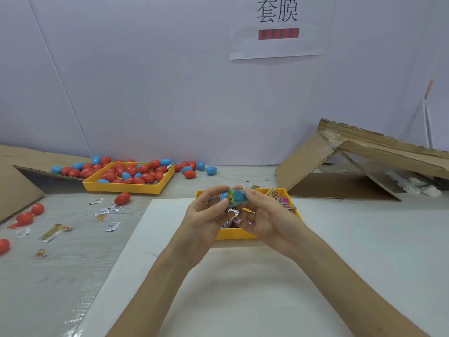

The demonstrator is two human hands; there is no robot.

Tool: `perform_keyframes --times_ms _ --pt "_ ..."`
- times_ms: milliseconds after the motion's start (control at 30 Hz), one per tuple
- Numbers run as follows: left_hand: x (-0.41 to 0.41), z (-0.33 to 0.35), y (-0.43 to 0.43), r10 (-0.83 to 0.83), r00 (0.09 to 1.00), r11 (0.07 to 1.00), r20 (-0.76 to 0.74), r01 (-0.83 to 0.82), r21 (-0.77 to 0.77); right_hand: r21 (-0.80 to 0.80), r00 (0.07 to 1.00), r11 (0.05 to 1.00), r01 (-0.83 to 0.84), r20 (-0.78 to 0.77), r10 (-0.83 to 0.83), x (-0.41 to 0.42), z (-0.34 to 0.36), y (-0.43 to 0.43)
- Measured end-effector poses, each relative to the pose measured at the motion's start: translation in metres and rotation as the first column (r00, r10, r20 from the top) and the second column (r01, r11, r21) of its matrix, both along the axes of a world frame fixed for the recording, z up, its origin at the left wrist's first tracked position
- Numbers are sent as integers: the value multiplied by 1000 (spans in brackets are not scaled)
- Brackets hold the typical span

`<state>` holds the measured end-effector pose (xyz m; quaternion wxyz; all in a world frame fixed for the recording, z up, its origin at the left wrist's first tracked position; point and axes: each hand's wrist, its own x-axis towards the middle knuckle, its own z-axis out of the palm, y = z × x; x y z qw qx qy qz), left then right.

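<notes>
head view: blue egg (234, 197) between both hands' fingers (220, 205)

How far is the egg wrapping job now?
Done: no wrapped egg lies set aside. In hand: left hand and right hand hold a blue egg with a printed sleeve on it. Left: many bare eggs in the far yellow tray and beside it.

Underside of blue egg (235, 196) out of sight, sleeve (232, 192) print unreadably blurred
</notes>
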<state>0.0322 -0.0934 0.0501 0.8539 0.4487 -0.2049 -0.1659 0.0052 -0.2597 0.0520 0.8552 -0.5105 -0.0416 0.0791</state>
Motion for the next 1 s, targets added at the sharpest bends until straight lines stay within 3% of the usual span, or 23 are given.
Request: perform_keyframes --times_ms 433,700,833,1000 --pt "-1 -2 0 -57 998 998 -12 57 -9 7 998 1000 -16 -59 16 0 -4 1" --pt "2 -1 1 -8 1000 1000 -21 8 14 -55 997 996 73 43 -71 2 -1 1" --pt "2 0 2 11 999 999 -48 -9 37 -42 999 999 21 43 -19 2 -2 -1" --pt "1 0 3 -30 1000 997 -9 30 70 70 986 985 -156 -46 159 0 -3 -7"
